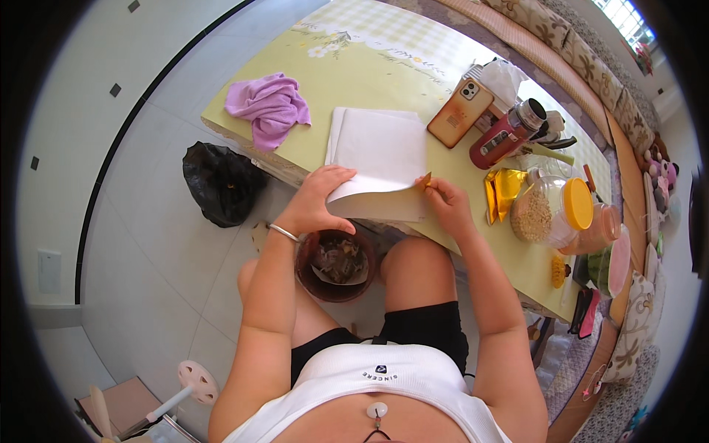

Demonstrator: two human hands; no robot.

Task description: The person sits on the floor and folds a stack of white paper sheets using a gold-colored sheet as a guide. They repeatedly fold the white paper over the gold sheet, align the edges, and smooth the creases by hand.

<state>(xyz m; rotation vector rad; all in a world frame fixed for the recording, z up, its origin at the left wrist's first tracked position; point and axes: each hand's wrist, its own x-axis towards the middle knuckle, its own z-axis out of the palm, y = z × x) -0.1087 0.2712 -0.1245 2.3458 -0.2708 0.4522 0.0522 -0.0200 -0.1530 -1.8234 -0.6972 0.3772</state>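
A stack of white paper sheets lies near the table's front edge, its sheets slightly out of line. The top sheet's near edge bows upward, leaving a gap over the sheet below. My left hand rests at the stack's left edge, fingers on the paper and thumb spread away toward me. At the right edge, my right hand pinches a small golden-brown pointed piece against the paper. What exactly this piece is I cannot make out.
Right of the paper are a phone, a dark red bottle, a gold packet and a yellow-lidded jar. A purple cloth lies left. Below stand a bin with scraps and a black plastic bag.
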